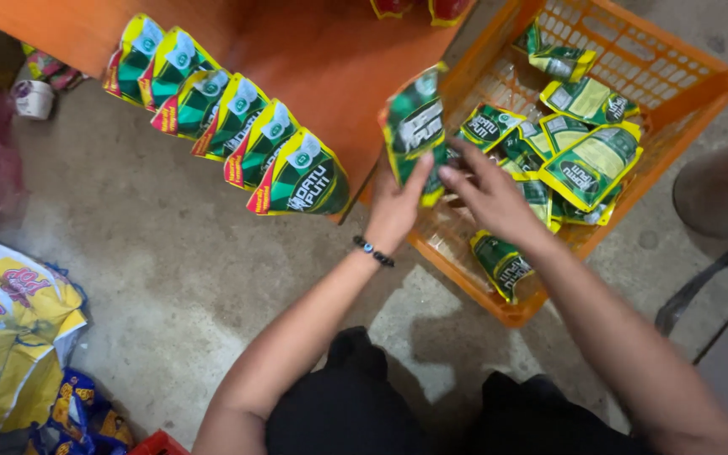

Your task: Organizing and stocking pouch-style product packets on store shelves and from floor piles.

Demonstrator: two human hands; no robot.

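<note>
Sorting green pouches between crate and shelf.

Underfoot, grey concrete floor (170, 253); at top, an orange shelf (330, 59) carrying a leaning row of six green-and-yellow pouches (238, 126) along its front edge. At right, tilted on the floor, an orange plastic crate (676, 76) with a loose heap of like pouches (591, 160) inside. At lower left, yellow-and-white sacks (10, 337); at upper left, a small white cup (34, 99). Over the crate's near left corner, left hand (393, 211), beaded bracelet (373, 250) at the wrist, clamped on one upright pouch (414, 126), thumb across its lower front. Just beside it, right hand (490, 198), fingers spread and apart, reaching into the crate, fingertips touching the held pouch's lower edge and the heap below.
</note>
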